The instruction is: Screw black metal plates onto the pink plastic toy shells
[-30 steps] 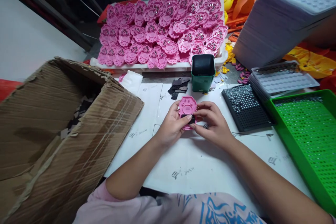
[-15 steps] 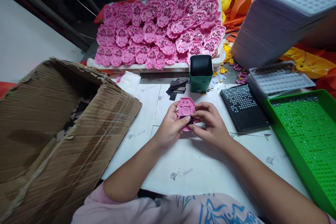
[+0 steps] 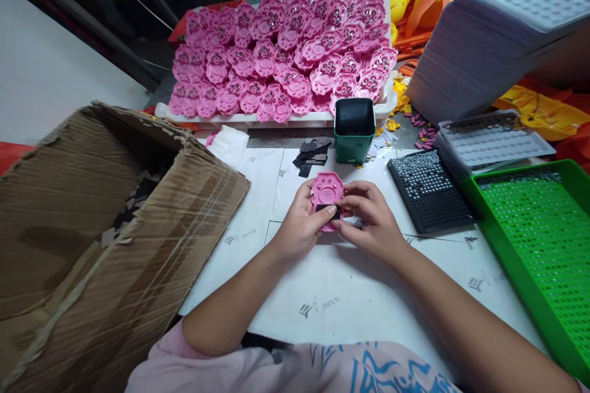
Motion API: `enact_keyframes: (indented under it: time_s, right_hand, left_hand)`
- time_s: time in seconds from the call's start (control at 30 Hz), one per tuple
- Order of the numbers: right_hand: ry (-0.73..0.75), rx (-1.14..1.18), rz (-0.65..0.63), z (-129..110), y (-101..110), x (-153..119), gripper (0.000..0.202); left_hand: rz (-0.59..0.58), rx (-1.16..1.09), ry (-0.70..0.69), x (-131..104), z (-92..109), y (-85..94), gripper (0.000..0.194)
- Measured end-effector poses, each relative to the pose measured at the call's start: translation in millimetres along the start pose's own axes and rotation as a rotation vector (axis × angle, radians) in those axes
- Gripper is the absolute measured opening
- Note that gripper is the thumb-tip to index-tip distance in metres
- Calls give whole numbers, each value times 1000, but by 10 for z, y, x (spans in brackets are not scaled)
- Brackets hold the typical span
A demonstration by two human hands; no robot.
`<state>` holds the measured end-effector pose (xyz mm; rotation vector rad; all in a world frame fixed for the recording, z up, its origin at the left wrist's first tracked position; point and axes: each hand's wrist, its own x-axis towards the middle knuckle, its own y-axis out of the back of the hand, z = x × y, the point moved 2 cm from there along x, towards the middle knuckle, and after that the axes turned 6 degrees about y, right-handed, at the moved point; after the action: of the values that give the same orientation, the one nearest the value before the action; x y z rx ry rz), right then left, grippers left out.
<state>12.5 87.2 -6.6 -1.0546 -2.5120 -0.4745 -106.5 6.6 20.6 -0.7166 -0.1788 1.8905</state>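
Observation:
A pink plastic piece [image 3: 328, 187] with a rounded, wavy outline is held upright over the white work surface. My left hand [image 3: 302, 221] grips its left side, the thumb lying across a small black rectangular piece [image 3: 324, 211] on its lower part. On the other side, my right hand [image 3: 369, 215] is closed at the right edge, fingertips near the black piece. Beyond the hands lie loose black pieces [image 3: 312, 155] beside a green container [image 3: 354, 132] with a black inside.
Many pink pieces fill a white crate [image 3: 276, 118] at the back. A cardboard box [image 3: 184, 215] stands left. Right are a black perforated tray [image 3: 433, 193], a green tray [image 3: 511, 264] and stacked white trays [image 3: 479, 49]. Yellow and orange items lie behind.
The whole view has shifted very slightly, with objects a few pixels lower. Both hands keep the same hold on the pink piece.

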Motion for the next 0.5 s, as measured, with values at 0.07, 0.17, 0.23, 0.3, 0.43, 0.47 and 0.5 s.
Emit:
enact_keyframes:
  time_s: [0.07,0.17,0.23,0.3,0.43,0.47,0.5]
  right_hand:
    - [-2,1,1,-1,-3,1,21]
    - [-3,6,0,-3,-5,3,22]
    - [-3,8,-1,0,-4,2,22]
    - [-5,9,-3,8,-4,1,22]
    - [-7,13,-4,30,-10,2,20]
    - [-7,15,-4,34,-13,4,20]
    - [-6,17,-4,37,-15,6,20]
  left_hand:
    - [5,2,-2,0,-5,-2,54]
    - [2,11,-3,4,-11,1,54]
    - [-2,17,-4,10,-14,9,55]
    - [-7,19,-9,15,-14,15,55]
    - [-3,12,-22,20,-7,14,55]
    - [1,14,-24,21,-5,11,55]
    - [6,18,-25,22,-4,9,56]
